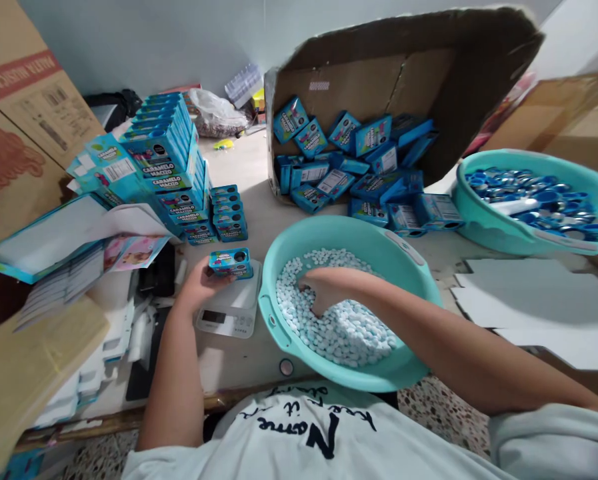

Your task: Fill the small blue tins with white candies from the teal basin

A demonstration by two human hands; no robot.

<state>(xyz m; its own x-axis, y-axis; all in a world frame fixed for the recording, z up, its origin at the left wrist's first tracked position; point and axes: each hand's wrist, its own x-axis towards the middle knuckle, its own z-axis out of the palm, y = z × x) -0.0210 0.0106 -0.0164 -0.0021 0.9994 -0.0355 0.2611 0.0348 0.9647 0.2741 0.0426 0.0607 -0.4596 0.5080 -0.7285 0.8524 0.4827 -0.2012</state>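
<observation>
My left hand is closed around a small blue candy box with a round dark window. It holds the box over the white digital scale, whose display I cannot read. My right hand reaches down into a turquoise basin of small white and pale blue candies. Its thumb and fingers curl around some candies, with the fingertips buried among them. Left of the basin, several small blue boxes stand stacked next to a taller pile of blue cartons printed "Caramelo Macizo".
A tipped cardboard box at the back spills blue boxes. Right of it, another turquoise basin holds blue and silver pieces. White cardboard sheets lie at the right; papers and an open carton crowd the left.
</observation>
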